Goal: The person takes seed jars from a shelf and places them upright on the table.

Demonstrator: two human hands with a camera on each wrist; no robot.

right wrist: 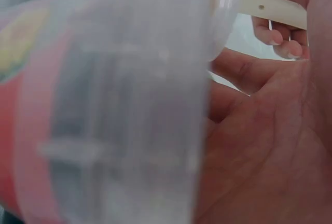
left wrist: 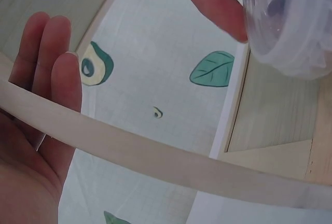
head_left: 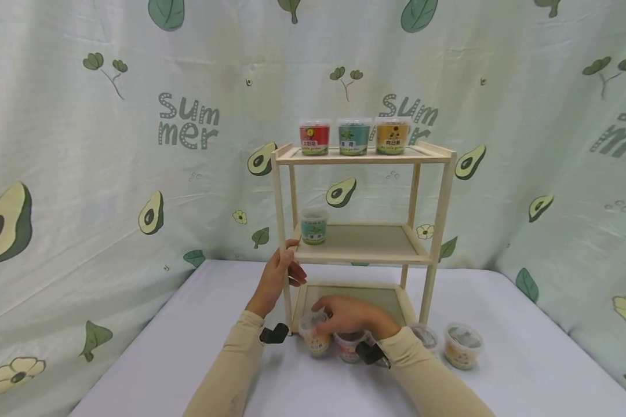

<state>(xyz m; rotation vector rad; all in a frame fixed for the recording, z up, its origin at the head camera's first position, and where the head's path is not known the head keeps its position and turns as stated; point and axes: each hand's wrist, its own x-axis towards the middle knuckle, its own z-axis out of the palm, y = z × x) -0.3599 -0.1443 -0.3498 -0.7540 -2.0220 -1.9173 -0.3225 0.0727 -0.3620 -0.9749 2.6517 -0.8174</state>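
Observation:
My left hand [head_left: 276, 281] holds the left front post of a wooden shelf rack [head_left: 362, 259] at middle-shelf height. In the left wrist view, several of its fingers [left wrist: 66, 81] reach past the post. Low at the rack's front left corner, my right hand [head_left: 352, 315] grips a clear-lidded plastic cup with a yellow label [head_left: 318, 344], slightly tilted. The cup's clear lid [left wrist: 290, 37] shows in the left wrist view. Beside it stands a pink-labelled cup [head_left: 348, 350], large and blurred in the right wrist view. My right forearm partly hides the cups behind it.
Red [head_left: 314, 139], teal [head_left: 353, 139] and yellow [head_left: 391, 138] cups line the top shelf. Another teal cup [head_left: 313, 227] sits at the middle shelf's left end. More cups, including a yellow-labelled one [head_left: 462, 347], stand on the white table [head_left: 188, 347] at right. A printed curtain [head_left: 208, 191] hangs behind.

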